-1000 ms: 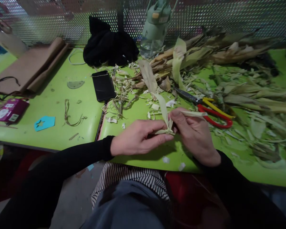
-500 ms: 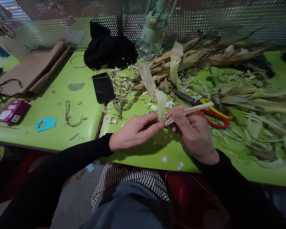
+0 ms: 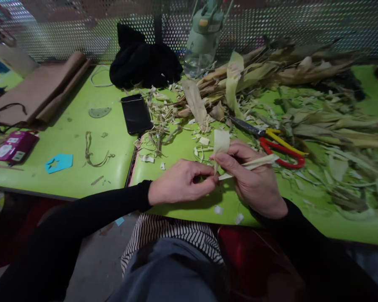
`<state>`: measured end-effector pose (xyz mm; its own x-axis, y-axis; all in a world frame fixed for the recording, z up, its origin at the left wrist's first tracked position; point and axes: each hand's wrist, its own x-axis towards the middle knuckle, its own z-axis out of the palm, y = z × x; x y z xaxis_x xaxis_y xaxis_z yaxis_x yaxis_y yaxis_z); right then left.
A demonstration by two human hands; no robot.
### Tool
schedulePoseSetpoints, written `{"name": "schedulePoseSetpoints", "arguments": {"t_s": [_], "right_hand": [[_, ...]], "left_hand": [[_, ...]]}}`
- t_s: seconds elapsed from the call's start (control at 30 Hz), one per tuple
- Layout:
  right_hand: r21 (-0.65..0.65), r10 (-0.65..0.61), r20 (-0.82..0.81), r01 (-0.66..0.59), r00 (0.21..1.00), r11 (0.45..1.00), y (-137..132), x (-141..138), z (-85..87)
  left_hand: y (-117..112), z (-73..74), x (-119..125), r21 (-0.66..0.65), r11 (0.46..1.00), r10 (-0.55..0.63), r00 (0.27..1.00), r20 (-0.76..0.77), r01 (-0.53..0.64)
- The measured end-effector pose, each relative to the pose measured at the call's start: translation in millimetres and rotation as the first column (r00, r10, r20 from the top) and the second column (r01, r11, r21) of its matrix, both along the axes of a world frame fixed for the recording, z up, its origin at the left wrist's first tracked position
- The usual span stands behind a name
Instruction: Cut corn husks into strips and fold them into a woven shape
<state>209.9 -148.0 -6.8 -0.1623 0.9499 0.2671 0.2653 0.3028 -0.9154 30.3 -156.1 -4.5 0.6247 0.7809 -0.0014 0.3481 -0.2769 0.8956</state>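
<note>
Holding a pale husk strip point(image 3: 222, 144) just right of frame centre, slightly above the near edge of the green bench point(image 3: 72, 138). Pinching its lower end with the left grip point(image 3: 182, 182), thumb and forefinger closed tight on it, seemingly pinning that end against slipping. Clamping the same strip with the right grip point(image 3: 255, 180), fingers curled shut around it, letting a short end stand upright above the thumb and the longer end stick out to the right across the fingers. Holding both grips in touch at the bend, probably for control over so thin a piece.

Working with red-and-yellow scissors point(image 3: 280, 147) lying just beyond the right grip, handles to the right, within easy reach. Facing a heap of dry husks point(image 3: 286, 71) across the right half and upper centre, small scraps point(image 3: 164, 121) beside a dark phone point(image 3: 136, 113). Sitting opposite a green bottle point(image 3: 204, 37) and a black cloth point(image 3: 145, 63) at the top, against a perforated screen point(image 3: 302, 25). Having a blue tag point(image 3: 59, 162), a purple packet point(image 3: 14, 145) and brown paper point(image 3: 40, 88) well apart at the left.
</note>
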Motion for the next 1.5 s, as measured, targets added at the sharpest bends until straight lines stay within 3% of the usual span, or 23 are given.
{"name": "schedulePoseSetpoints", "arguments": {"t_s": [0.17,0.27,0.4,0.63,0.83,1.0,1.13,1.2,1.33,1.5], "right_hand": [[-0.098,-0.010,-0.117,-0.002,0.993,0.995,3.9,0.6,-5.3],[-0.195,0.049,-0.162,-0.081,0.986,0.977,5.6,0.1,-1.2],[-0.174,0.038,-0.080,-0.052,0.996,0.983,5.0,-1.6,5.7],[-0.156,0.066,-0.003,-0.065,0.998,0.986,5.3,-1.2,3.8],[-0.144,0.021,0.034,-0.016,0.999,0.990,2.9,0.2,1.7],[-0.088,0.041,0.109,-0.031,0.993,0.996,2.3,0.0,2.5],[-0.093,-0.034,0.053,0.038,0.998,0.995,2.6,-0.6,1.4],[-0.135,-0.038,0.026,0.041,0.999,0.990,2.8,-0.4,0.1],[-0.231,0.012,0.006,-0.010,1.000,0.973,3.6,1.4,-2.1],[-0.110,0.074,0.064,-0.066,0.995,0.992,5.1,3.9,-1.0]], "left_hand": [[2.1,2.4,-0.4,-0.077,0.997,0.012,0.998,0.056,-0.008],[7.4,5.0,-1.5,-0.211,0.975,0.111,0.980,0.167,-0.075],[13.2,3.5,-0.9,-0.384,0.914,0.263,0.915,0.306,-0.134],[13.8,-4.1,-0.1,-0.514,0.858,0.207,0.908,0.365,0.011],[13.1,-7.3,2.0,-0.502,0.864,0.301,0.841,0.450,-0.041],[11.7,-2.9,3.8,-0.445,0.888,0.316,0.858,0.404,-0.117],[9.2,0.6,3.4,-0.325,0.918,0.344,0.862,0.372,-0.226],[8.5,1.0,2.8,-0.296,0.931,0.320,0.864,0.388,-0.212],[10.0,0.5,2.4,-0.341,0.927,0.293,0.865,0.407,-0.154],[16.0,-0.4,2.8,-0.392,0.892,0.380,0.842,0.383,-0.225]]}}
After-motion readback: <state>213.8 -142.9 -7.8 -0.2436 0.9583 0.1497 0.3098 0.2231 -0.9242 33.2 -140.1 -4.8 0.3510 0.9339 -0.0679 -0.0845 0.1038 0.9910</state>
